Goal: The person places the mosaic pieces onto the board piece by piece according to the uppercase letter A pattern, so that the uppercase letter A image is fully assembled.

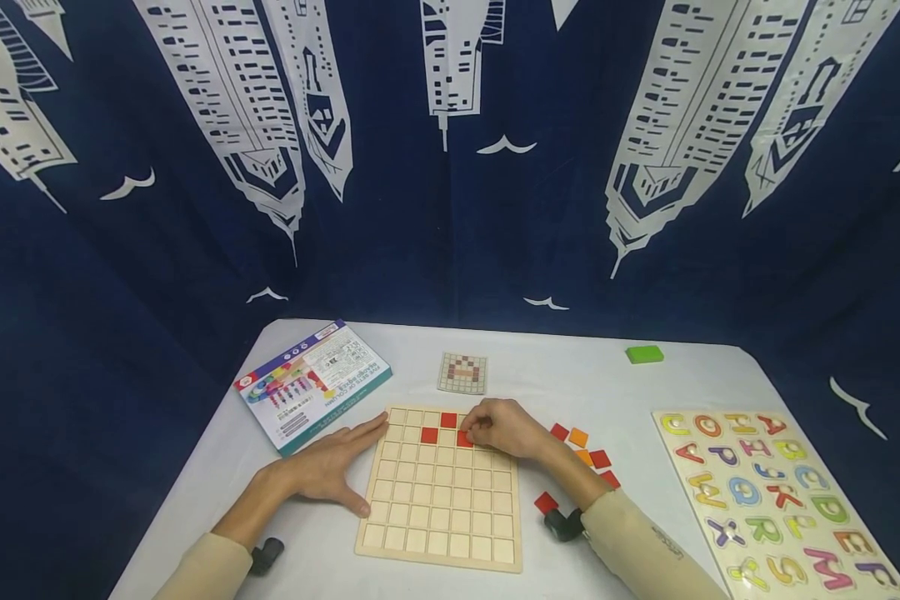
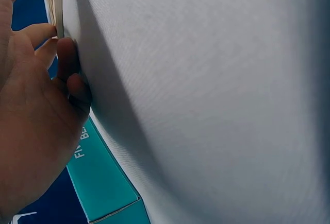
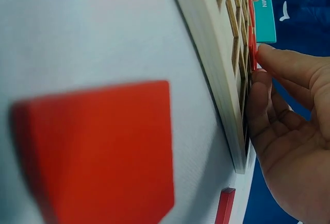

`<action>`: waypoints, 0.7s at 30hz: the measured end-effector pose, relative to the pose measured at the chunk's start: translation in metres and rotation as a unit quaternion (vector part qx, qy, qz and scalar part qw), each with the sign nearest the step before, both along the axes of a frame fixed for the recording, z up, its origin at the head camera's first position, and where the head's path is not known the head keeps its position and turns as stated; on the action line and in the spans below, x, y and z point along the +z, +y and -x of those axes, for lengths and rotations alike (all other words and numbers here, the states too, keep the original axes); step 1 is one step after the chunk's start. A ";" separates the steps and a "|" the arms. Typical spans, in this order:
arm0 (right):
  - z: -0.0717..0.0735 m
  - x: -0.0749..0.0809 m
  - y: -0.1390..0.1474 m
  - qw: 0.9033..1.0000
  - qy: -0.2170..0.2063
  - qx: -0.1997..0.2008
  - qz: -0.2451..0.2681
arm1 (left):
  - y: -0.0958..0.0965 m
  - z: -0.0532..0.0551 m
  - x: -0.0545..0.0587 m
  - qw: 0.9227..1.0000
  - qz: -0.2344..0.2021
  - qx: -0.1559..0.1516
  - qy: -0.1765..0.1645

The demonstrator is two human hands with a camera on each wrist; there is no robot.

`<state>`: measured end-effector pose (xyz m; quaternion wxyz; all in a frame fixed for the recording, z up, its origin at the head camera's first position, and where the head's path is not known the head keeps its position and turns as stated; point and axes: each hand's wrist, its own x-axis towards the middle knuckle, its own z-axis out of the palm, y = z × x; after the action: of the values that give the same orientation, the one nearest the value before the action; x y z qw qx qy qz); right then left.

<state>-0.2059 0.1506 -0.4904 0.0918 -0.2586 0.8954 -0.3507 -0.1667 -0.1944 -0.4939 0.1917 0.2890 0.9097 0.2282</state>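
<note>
A wooden grid board [image 1: 425,475] lies on the white table. Two red square tiles sit in its upper cells, one in the top row [image 1: 448,420] and one lower left of it [image 1: 429,435]. With thumb and fingertips my right hand [image 1: 506,427] pinches a third red tile [image 1: 465,438] at a second-row cell; in the right wrist view this tile [image 3: 252,54] shows edge-on at the fingertips. My left hand [image 1: 326,467] rests along the board's left side, thumb and fingers spread, fingertips on the edge. Beyond the board lies a small pattern card [image 1: 462,373].
Loose red and orange tiles [image 1: 579,437] lie right of the board, with another red tile [image 1: 546,502] nearer me. A boxed game [image 1: 315,387] lies at back left. An alphabet puzzle board [image 1: 776,500] is at right, a green block [image 1: 644,354] behind it.
</note>
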 end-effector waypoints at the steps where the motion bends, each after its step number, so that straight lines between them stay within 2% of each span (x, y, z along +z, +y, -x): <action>1: 0.000 0.000 0.000 1.000 -0.002 0.001 0.001 | 0.000 0.000 0.000 1.000 0.000 0.000 0.000; 6: -0.003 0.002 0.002 1.000 -0.010 0.001 0.014 | -0.001 0.000 -0.001 1.000 0.004 -0.001 0.003; 12: -0.005 0.003 0.006 1.000 0.003 -0.002 0.011 | -0.001 0.000 -0.001 1.000 0.002 0.001 0.001; 21: -0.012 0.008 0.029 1.000 -0.012 -0.006 0.009 | -0.001 0.000 0.000 1.000 0.002 0.000 -0.001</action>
<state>-0.1939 0.1801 -0.4823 0.0982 -0.2498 0.8925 -0.3626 -0.1663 -0.1954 -0.4944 0.1930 0.2888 0.9099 0.2266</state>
